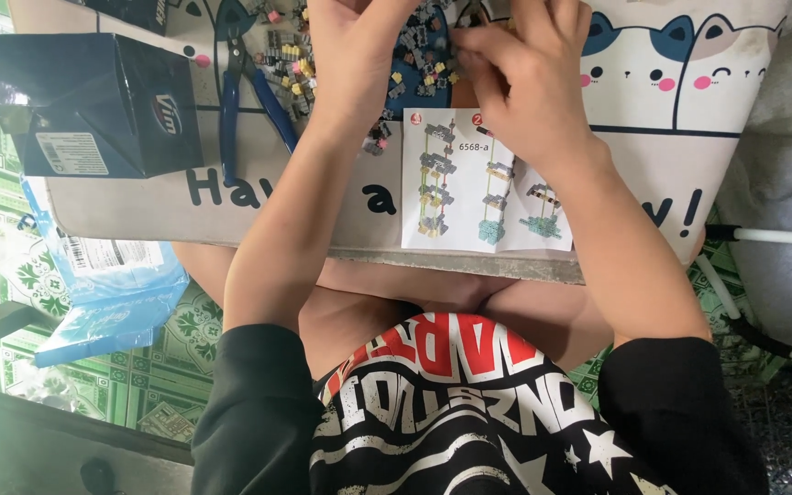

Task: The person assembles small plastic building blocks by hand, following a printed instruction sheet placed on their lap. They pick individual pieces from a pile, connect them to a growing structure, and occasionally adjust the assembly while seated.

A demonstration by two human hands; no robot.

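Small bricks (pixel 419 50) at worktop (pixel 304 215) far edge under left hand (pixel 350 55), right hand (pixel 515 78); grips unclear; box (pixel 93 101), pliers (pixel 245 96) crowd left.

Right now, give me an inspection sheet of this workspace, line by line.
Surface: small table with a cartoon-cat cover.
Job's things: pile of small bricks; instruction sheet lying flat at the near edge.
Clutter: dark box at one end; blue pliers beside the bricks.
Grippers: left hand and right hand both in the bricks; grip unclear.
Cables: nothing seen.
Surroundings: green tiled floor; blue packet below the table; white tubes.
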